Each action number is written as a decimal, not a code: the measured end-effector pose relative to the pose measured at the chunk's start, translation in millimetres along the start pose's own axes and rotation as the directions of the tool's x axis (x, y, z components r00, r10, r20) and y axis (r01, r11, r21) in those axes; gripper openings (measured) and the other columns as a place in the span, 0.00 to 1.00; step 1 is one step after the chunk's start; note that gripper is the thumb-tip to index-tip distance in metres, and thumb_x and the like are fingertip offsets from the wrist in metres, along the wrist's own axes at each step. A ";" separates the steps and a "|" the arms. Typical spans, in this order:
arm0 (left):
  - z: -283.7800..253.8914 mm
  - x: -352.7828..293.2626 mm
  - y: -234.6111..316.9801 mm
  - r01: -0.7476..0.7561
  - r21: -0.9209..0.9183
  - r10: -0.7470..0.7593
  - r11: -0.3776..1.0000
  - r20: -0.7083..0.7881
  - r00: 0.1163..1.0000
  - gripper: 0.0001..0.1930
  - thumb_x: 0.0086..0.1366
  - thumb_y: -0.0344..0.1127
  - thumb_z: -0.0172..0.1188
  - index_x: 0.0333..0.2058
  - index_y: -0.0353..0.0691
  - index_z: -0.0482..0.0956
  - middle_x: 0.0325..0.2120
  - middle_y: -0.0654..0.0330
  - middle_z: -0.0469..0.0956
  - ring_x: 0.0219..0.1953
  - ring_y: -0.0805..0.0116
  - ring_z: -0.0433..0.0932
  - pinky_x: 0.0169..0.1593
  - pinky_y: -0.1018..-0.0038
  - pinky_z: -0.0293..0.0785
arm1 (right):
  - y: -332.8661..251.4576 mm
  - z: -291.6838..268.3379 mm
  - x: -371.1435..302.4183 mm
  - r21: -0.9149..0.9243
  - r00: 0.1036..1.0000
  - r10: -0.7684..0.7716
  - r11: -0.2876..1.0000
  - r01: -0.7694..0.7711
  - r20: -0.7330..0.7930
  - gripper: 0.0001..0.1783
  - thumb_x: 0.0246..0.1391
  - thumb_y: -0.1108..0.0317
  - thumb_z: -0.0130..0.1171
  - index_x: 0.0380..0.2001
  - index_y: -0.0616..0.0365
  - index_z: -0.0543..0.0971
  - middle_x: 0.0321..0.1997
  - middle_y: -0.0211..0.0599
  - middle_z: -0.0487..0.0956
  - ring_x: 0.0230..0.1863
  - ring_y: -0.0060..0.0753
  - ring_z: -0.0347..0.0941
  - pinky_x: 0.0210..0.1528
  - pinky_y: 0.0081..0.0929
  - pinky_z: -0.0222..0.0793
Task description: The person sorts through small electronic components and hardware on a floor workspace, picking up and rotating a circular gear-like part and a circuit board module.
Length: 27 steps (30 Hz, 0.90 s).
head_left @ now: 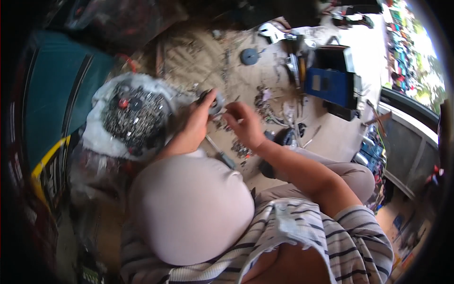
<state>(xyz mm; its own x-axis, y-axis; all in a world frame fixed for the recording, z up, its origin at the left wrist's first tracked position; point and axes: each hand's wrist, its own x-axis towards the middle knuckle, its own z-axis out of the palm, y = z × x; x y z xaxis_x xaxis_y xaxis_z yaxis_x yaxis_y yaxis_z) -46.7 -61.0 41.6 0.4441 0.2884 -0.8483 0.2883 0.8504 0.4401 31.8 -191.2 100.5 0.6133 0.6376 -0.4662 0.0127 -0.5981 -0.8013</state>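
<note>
My left hand is closed around a small grey, roundish metal part, thumb along its upper side. Blur hides the part's exact kind. Close on its right is my right hand, its fingers curled and pinched toward the part. Whatever those fingertips hold, if anything, is too small to make out. Below the hands, a screwdriver lies on the floor by my raised knee. Left of my left forearm sits a whitish sack with its mouth spread, filled with many small metal pieces and a red round item.
A dark round disc and an adjustable wrench lie farther off. To the right stands a blue and black box. Small scraps litter the floor between my legs. A teal panel borders the left side.
</note>
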 end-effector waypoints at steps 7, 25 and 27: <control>6.8 4.5 -19.3 0.044 -0.020 -0.042 0.999 0.110 0.993 0.16 0.67 0.48 0.58 0.41 0.40 0.79 0.31 0.66 0.77 0.31 0.76 0.74 0.32 0.81 0.67 | 23.4 7.7 20.9 0.109 0.992 -0.122 0.986 0.126 -0.038 0.09 0.55 0.69 0.61 0.37 0.59 0.74 0.34 0.45 0.77 0.37 0.41 0.75 0.41 0.35 0.71; -22.6 18.2 -67.1 -0.387 0.389 0.283 0.836 0.300 0.911 0.11 0.63 0.34 0.61 0.40 0.34 0.79 0.33 0.58 0.83 0.35 0.71 0.78 0.42 0.71 0.74 | 29.8 -15.2 16.2 -0.435 0.939 -0.344 0.845 0.310 0.001 0.30 0.49 0.62 0.66 0.54 0.56 0.69 0.51 0.45 0.72 0.52 0.51 0.69 0.52 0.39 0.68; -27.5 20.8 -66.2 -0.180 0.240 0.129 0.954 0.213 0.968 0.11 0.66 0.37 0.58 0.38 0.35 0.79 0.28 0.61 0.80 0.31 0.76 0.77 0.33 0.76 0.74 | 14.8 -7.6 21.1 -0.406 0.906 -0.412 0.815 0.414 0.097 0.27 0.46 0.65 0.65 0.50 0.57 0.70 0.50 0.47 0.71 0.53 0.54 0.67 0.53 0.40 0.67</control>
<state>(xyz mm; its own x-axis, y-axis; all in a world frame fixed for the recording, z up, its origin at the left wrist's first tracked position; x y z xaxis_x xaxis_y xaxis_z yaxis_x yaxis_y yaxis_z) -79.8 -99.2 -13.2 0.6480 0.2955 -0.7020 0.3983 0.6541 0.6430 51.0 -190.3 81.7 0.4736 0.8713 -0.1290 0.5845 -0.4204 -0.6940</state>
